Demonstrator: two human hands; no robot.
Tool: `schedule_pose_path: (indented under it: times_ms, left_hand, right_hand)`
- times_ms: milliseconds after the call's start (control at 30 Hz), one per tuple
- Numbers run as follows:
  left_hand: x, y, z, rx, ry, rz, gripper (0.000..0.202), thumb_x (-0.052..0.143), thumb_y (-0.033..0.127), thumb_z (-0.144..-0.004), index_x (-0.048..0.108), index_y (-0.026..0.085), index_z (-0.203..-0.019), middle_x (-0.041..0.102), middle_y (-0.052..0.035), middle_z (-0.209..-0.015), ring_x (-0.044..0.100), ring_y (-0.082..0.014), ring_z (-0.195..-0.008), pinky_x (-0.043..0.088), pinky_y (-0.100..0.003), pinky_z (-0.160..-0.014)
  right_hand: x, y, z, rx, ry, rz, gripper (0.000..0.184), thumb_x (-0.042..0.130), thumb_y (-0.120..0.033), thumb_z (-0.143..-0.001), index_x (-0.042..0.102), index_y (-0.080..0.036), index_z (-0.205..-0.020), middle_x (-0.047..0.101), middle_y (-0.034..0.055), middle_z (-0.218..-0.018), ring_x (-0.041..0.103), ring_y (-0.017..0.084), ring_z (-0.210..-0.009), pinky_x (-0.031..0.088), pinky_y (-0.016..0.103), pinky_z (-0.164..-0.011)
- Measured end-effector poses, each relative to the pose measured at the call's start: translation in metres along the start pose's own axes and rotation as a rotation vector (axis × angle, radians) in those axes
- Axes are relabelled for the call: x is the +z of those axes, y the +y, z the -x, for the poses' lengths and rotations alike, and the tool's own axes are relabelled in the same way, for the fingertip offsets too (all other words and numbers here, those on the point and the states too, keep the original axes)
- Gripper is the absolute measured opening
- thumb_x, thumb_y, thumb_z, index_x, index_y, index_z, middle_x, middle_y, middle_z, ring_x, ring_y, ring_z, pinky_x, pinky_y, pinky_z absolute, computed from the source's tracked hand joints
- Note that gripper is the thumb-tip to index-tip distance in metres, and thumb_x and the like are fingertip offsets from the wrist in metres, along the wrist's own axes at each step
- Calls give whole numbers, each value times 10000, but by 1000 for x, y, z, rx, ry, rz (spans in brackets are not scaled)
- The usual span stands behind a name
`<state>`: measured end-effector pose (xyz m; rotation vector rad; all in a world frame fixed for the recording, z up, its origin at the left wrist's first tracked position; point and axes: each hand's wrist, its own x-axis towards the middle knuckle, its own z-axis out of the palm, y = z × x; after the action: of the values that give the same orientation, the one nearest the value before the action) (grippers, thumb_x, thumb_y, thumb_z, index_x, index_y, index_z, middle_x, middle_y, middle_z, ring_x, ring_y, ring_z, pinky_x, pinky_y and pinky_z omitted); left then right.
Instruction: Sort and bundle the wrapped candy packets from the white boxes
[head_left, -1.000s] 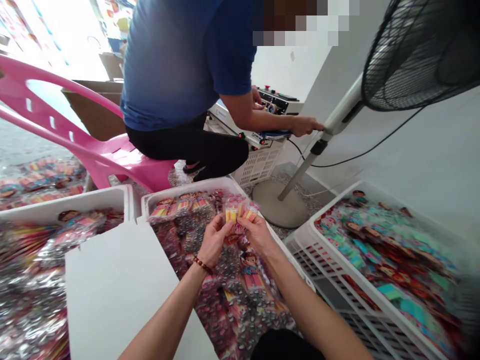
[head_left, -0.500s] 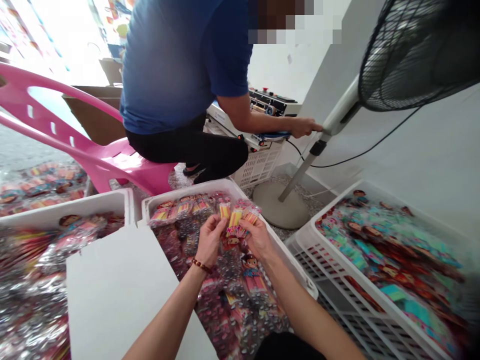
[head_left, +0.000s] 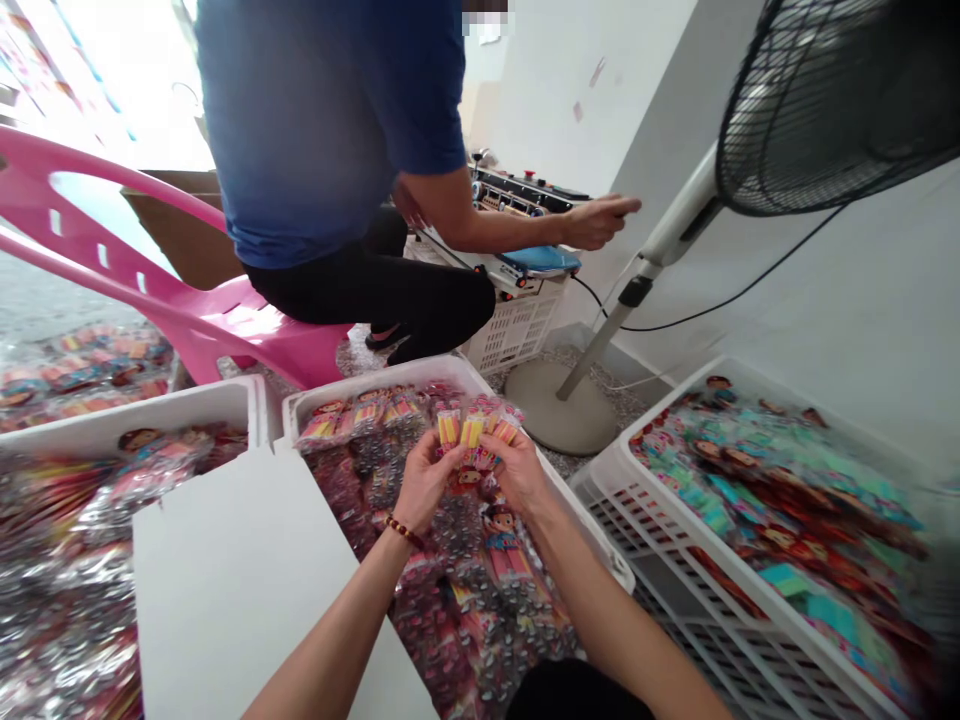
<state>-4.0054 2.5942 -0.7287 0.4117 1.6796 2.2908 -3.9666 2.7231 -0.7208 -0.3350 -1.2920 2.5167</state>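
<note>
Above the middle white crate (head_left: pixel 375 379), both my hands hold small clear-wrapped packets (head_left: pixel 472 432) with yellow and pink striped contents and cartoon printing. My left hand (head_left: pixel 426 478), with a beaded bracelet at its wrist, pinches the left side of the bunch between thumb and fingers. On the other side, my right hand (head_left: pixel 520 470) grips the right-hand packets, its fingertips partly hidden by them. Below lie many similar glossy packets, one with a cartoon figure (head_left: pixel 501 535) facing up. A white board (head_left: pixel 247 570) lies across the crate's left edge.
A person in a blue shirt (head_left: pixel 330 130) sits on a pink chair (head_left: pixel 195 320) by a machine (head_left: pixel 525 195). A standing fan (head_left: pixel 592 365) rises behind the crates. Right, a slotted white crate (head_left: pixel 675 560) holds green and red packets; another packet-filled crate (head_left: pixel 195 405) is left.
The other person leans left and their hand has come off the fan pole. My left thumb has shifted across the packets, which now spread more like a fan.
</note>
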Motion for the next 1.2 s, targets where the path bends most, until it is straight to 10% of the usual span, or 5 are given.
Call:
schedule_pose_path:
  times_ms: [267, 400, 1200]
  left_hand:
    - [-2, 10, -1, -18, 75, -168, 345, 705, 488, -789, 677, 147, -736, 592, 18, -675, 476, -113, -619, 381, -220, -595]
    - [-1, 17, -2, 15, 73, -80, 327, 753, 430, -751, 671, 183, -950, 662, 12, -812, 544, -129, -694, 428, -222, -653]
    - [-7, 11, -6, -15, 74, -147, 313, 758, 419, -710, 576, 173, -646, 518, 36, -612, 447, -114, -607, 363, -220, -588]
  right_hand:
    - [-8, 3, 5, 18, -69, -20, 307, 829, -351, -652, 717, -204, -897, 740, 20, -851, 683, 199, -763, 554, 341, -752]
    - [-10, 9, 6, 18, -102, -47, 297, 814, -342, -678, 725, -209, -928, 741, 17, -861, 687, 201, -773, 559, 348, -776]
    - [-10, 3, 11, 64, -61, -3, 335, 842, -372, -614, 751, -193, -881, 754, 35, -854, 694, 220, -771, 554, 377, -796]
